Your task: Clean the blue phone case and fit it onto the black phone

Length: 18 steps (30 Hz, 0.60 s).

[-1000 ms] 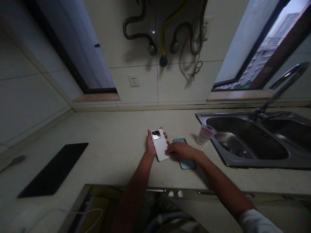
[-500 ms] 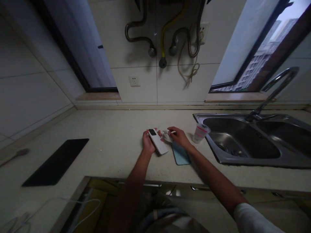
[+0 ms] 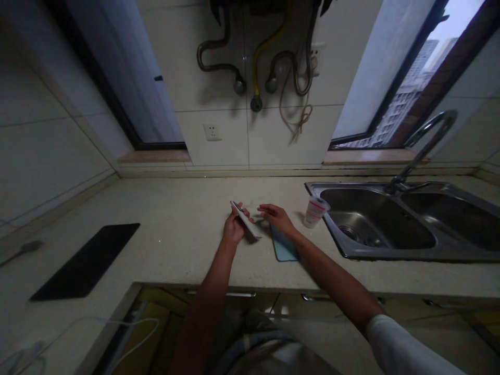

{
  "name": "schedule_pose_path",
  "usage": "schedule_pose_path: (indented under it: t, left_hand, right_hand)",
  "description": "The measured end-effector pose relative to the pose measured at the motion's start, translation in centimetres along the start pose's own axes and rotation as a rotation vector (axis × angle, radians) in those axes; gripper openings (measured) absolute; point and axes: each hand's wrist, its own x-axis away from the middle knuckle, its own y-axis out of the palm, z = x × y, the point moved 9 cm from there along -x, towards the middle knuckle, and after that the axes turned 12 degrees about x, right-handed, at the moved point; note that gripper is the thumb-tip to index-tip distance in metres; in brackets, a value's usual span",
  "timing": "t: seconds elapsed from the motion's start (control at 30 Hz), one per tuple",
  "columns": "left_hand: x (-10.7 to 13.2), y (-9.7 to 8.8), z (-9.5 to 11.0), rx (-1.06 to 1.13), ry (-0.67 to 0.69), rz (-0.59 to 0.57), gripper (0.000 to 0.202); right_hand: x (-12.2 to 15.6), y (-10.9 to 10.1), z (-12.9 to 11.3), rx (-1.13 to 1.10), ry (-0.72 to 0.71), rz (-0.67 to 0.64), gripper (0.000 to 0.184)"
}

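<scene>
Head view. Rotation of the white smartphone (image 3: 246, 220) since the earlier frame: from lying nearly flat, back upward, to a steep edge-on tilt. Also a shift of the right hand (image 3: 278, 217) off the phone, now with a small gap between the two.

Left hand (image 3: 234, 227): grasping, fingers curled around the phone, with the phone's lower end just above the counter; contact there impossible to confirm. Right hand: released, palm down, fingers open and extended toward the phone, nothing visible in its grip. Position just above the upper end of a light-blue flat case (image 3: 284, 245); contact impossible to confirm.

Case lying flat on the cream stone countertop (image 3: 175, 208), just beside the phone on the sink side. Farther along, a transparent plastic cup (image 3: 315, 212) with a red-marked label, upright, near the rim of a stainless double sink (image 3: 390, 256). Behind the sink, a curved faucet (image 3: 433, 134). Toward the left of the counter, a black mat (image 3: 86, 263), well apart from both hands. On the wall behind, a socket (image 3: 212, 132) and, above it, a yellow hose (image 3: 254, 67).
</scene>
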Motion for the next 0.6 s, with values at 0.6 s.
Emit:
schedule_pose_path:
  t: [0.6]
  left_hand:
    - [0.6, 1.2, -3.7, -0.262, -0.005, -0.126, 0.043]
  right_hand:
    - [7.6, -1.2, -1.9, 0.19, 0.074, 0.016, 0.031]
